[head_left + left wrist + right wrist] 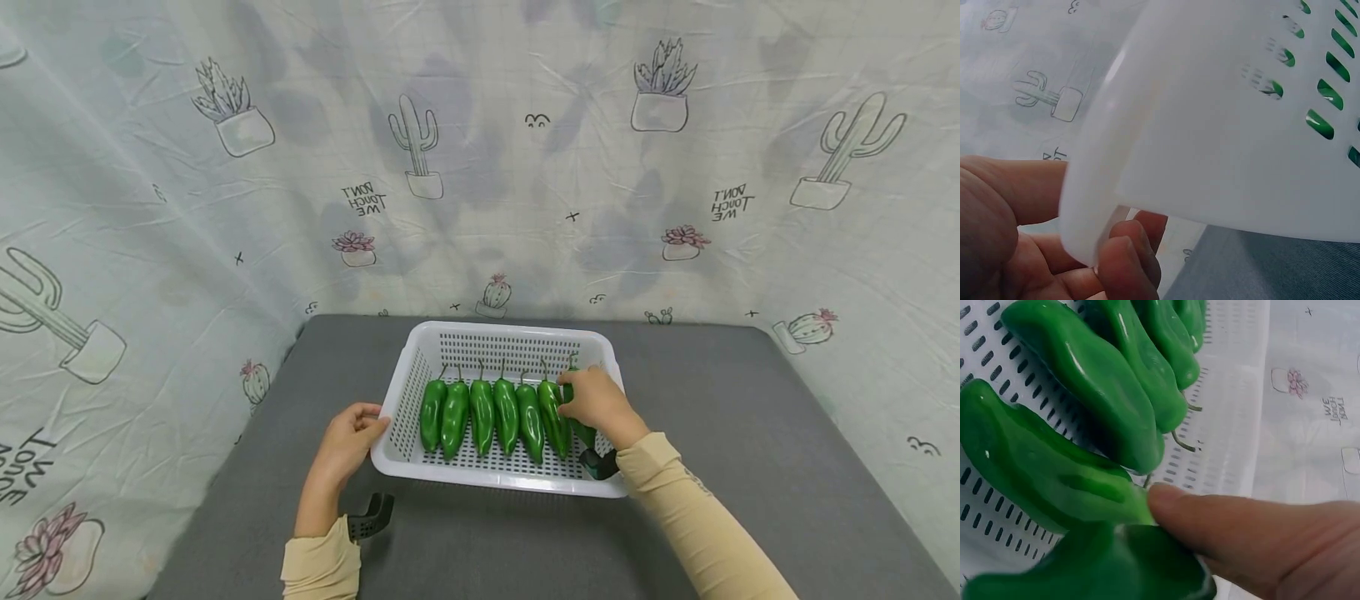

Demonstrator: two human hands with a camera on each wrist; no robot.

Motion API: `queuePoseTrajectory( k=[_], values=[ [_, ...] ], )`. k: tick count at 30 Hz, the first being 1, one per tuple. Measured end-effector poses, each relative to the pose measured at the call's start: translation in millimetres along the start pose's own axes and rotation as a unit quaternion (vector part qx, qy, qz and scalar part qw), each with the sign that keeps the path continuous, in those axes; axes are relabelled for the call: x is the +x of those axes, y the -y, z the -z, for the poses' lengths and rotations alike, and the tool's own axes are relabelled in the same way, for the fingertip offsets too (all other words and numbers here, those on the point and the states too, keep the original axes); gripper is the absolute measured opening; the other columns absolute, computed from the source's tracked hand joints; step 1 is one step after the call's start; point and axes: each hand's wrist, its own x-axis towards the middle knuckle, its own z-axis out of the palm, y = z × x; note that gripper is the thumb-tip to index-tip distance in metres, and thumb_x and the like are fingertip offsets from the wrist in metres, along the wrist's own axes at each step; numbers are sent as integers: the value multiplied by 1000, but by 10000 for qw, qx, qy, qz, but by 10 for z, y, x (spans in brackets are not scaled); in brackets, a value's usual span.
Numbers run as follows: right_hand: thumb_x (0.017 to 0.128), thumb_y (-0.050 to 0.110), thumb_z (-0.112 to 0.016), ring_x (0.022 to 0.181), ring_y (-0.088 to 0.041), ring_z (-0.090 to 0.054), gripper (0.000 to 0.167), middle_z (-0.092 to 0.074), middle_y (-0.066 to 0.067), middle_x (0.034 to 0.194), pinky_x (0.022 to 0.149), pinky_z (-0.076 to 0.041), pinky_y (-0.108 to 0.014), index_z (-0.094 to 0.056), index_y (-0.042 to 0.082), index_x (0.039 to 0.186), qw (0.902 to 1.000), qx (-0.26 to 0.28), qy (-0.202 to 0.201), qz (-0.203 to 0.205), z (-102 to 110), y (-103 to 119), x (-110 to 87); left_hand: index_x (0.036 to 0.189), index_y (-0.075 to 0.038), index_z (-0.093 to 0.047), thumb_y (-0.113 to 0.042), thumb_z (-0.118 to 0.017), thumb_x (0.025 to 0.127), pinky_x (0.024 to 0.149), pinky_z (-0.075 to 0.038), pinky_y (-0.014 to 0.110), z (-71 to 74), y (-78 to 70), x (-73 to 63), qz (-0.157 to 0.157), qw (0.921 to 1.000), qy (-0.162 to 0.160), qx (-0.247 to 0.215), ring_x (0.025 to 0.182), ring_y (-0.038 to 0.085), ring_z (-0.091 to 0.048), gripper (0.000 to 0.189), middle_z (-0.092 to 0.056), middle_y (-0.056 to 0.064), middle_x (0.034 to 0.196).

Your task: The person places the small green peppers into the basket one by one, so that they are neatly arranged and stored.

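Note:
A white plastic basket with slotted walls holds a row of several glossy green peppers, stems toward the far side. At the basket's left rim is my left hand; in the left wrist view its fingers curl under the rim and grip it. My right hand reaches inside over the right end of the row and holds the rightmost green pepper, partly hidden beneath it. In the right wrist view that pepper lies close below the thumb, whose tip overlaps the neighbouring pepper.
The basket stands on a dark grey table. Behind and at the sides hangs a pale curtain printed with cacti and lettering. A black wrist mount sticks out from the left sleeve, another from the right.

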Motion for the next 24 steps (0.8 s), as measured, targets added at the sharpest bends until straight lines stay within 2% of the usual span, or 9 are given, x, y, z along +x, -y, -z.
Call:
queuePoseTrajectory(
  k=[4, 8, 11, 18, 24],
  values=[
    [73, 15, -79, 100, -36, -61, 44, -67, -18, 109, 79, -49, -43, -67, 4, 114, 9998, -169, 39, 109, -29, 21, -6, 120, 7, -52, -10, -55, 94, 62, -47, 30, 2, 7, 0, 15, 10000, 15, 0, 77, 19, -63, 31, -65, 21, 96],
    [70, 14, -81, 92, -32, -61, 44, -69, -15, 100, 79, -48, -44, -68, 2, 110, 9992, -339, -5, 231, -36, 38, -12, 120, 7, -52, -10, -56, 94, 62, -47, 29, 1, 5, 9, 17, 10000, 14, 5, 78, 19, -63, 31, -65, 22, 97],
    [68, 13, -82, 88, -30, -58, 45, -68, -15, 98, 79, -47, -44, -68, 2, 110, 9991, -392, 42, 170, -51, 45, -10, 120, 7, -52, -10, -56, 94, 63, -47, 29, 3, 0, 9, 30, 10000, 12, 5, 78, 19, -63, 31, -65, 22, 97],
    [68, 12, -82, 87, -30, -56, 47, -68, -15, 99, 81, -46, -45, -68, 2, 112, 9974, -646, 229, 239, -69, 34, 18, 119, 8, -52, -10, -55, 94, 62, -47, 29, 8, -8, 25, 15, 10000, 31, -13, 78, 18, -63, 31, -65, 22, 97],
    [71, 13, -81, 95, -34, -58, 48, -68, -17, 104, 87, -46, -46, -66, 2, 116, 9954, -833, 424, 222, -73, 53, 29, 120, 8, -51, -9, -55, 94, 62, -48, 29, 3, 3, 39, 3, 10000, 22, 6, 78, 18, -63, 31, -65, 23, 97]
  ],
)
